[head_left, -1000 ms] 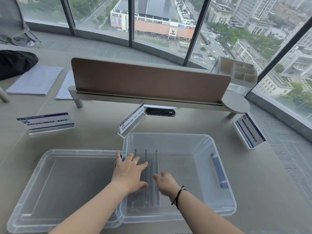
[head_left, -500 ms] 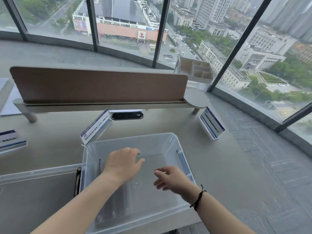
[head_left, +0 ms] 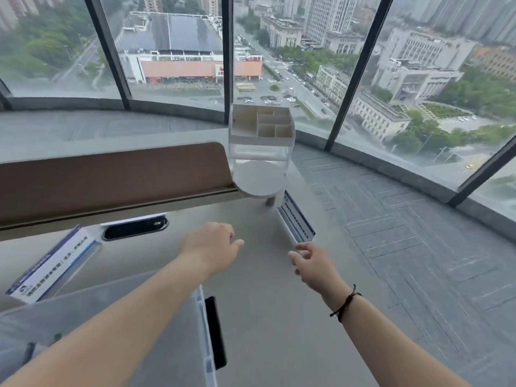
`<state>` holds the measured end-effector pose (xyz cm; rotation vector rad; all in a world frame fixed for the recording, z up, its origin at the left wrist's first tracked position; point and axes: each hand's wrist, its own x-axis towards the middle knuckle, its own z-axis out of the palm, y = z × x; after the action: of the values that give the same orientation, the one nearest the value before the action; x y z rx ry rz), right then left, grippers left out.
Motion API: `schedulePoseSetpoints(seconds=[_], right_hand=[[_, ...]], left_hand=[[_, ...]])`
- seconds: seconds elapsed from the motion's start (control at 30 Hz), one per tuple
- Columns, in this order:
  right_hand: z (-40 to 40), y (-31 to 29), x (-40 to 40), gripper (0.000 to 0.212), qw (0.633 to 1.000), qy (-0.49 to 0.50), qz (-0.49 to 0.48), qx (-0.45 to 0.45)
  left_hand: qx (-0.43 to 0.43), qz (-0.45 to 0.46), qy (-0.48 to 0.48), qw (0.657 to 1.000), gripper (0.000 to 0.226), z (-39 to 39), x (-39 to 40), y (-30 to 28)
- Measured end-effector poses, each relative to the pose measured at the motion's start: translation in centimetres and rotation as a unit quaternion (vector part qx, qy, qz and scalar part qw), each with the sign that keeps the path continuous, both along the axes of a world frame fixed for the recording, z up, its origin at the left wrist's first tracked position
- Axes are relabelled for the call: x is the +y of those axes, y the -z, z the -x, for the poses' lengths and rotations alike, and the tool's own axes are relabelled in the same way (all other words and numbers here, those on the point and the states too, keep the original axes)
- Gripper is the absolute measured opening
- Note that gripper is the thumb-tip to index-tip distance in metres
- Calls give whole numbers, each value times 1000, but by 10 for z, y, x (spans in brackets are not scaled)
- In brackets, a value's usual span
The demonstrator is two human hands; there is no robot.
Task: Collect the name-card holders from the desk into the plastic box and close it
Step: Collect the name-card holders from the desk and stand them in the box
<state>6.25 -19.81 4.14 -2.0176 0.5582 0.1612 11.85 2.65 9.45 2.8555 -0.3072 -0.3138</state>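
A clear name-card holder (head_left: pixel 296 220) with a white and blue card stands at the desk's right side, near the shelf's leg. My right hand (head_left: pixel 314 265) hovers just below its near end, fingers spread, holding nothing. My left hand (head_left: pixel 213 247) hangs over the bare desk to the left, fingers loosely curled and empty. A second name-card holder (head_left: pixel 53 263) leans at the left. The clear plastic box (head_left: pixel 178 317) fills the lower left, its dark handle (head_left: pixel 215 331) on the right wall, mostly behind my left forearm.
A brown divider with a shelf (head_left: pixel 111 177) runs across the back of the desk, ending in a round pad carrying a white compartment organizer (head_left: pixel 262 129). A black cable slot (head_left: pixel 135 229) sits in the desk. The desk's right edge drops to grey carpet (head_left: pixel 405 247).
Both hands have left the box and moved up and right over the desk toward the right-hand holder. The view has swung right, pushing the box to the lower left.
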Motion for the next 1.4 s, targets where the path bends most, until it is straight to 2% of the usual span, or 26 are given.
schedulePoseSetpoints(seconds=[0.17, 0.37, 0.5, 0.7, 0.8, 1.0, 1.1, 1.23, 1.4], right_hand=[[-71, 32, -97, 48, 988, -23, 147, 50], [-134, 84, -124, 58, 977, -78, 173, 101], [-156, 108, -120, 44, 964, -163, 193, 81], [-174, 130, -141, 12, 955, -185, 230, 40], [-178, 132, -157, 14, 938, -226, 262, 21], [-201, 134, -188, 10, 877, -371, 305, -23], [-208, 140, -193, 11, 857, -402, 319, -45], [-209, 147, -196, 14, 847, -411, 326, -81], [-209, 151, -196, 15, 850, -409, 317, -96]], left_hand=[[-8, -45, -4, 999, 37, -35, -83, 10], [31, -107, -6, 994, 38, -55, -125, 34], [54, -131, -8, 990, 39, -80, -135, 40], [65, -132, 5, 989, 39, -115, -156, 49], [75, -106, 20, 991, 42, -130, -168, 62], [100, -64, 63, 991, 58, -155, -190, 105], [122, -105, 91, 983, 50, -165, -195, 129], [158, -136, 96, 973, 21, -173, -191, 155], [102, -93, 94, 986, 24, -175, -189, 168]])
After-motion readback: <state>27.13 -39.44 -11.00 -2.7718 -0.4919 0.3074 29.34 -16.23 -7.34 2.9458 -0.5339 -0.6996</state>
